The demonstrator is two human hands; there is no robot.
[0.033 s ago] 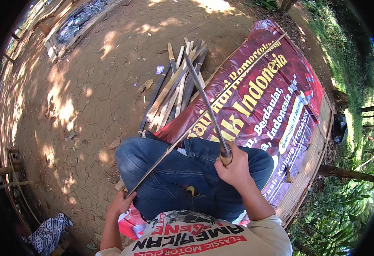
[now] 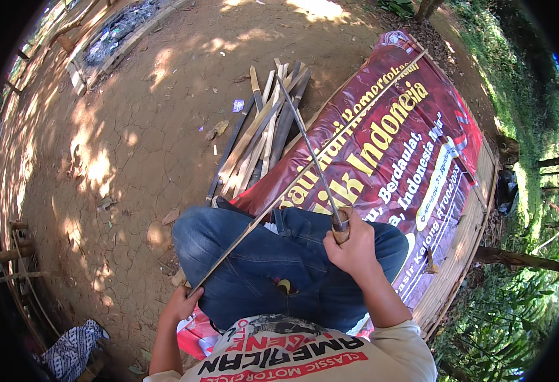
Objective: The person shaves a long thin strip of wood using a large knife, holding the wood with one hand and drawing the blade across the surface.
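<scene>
My right hand (image 2: 354,247) is closed around the wooden handle of a machete (image 2: 312,153). Its long blade points forward and slightly left, with the tip over a pile of split bamboo pieces (image 2: 254,137). Low on the left, my left hand (image 2: 180,304) grips the near end of a long, thin bamboo strip (image 2: 238,239). The strip runs diagonally across my lap and out over a dark red banner (image 2: 381,146) to the far right. In this view the blade crosses the strip; whether they touch I cannot tell.
Cracked bare earth (image 2: 133,159) with scattered dry leaves lies to the left. The banner is spread over a bamboo slat platform (image 2: 461,251). A framed ash pit (image 2: 117,38) is at the far left, a patterned cloth (image 2: 72,347) at the near left, and green plants grow along the right.
The machete has turned slightly in my right hand, so its blade looks narrower. My left hand and the bamboo strip stay almost in place.
</scene>
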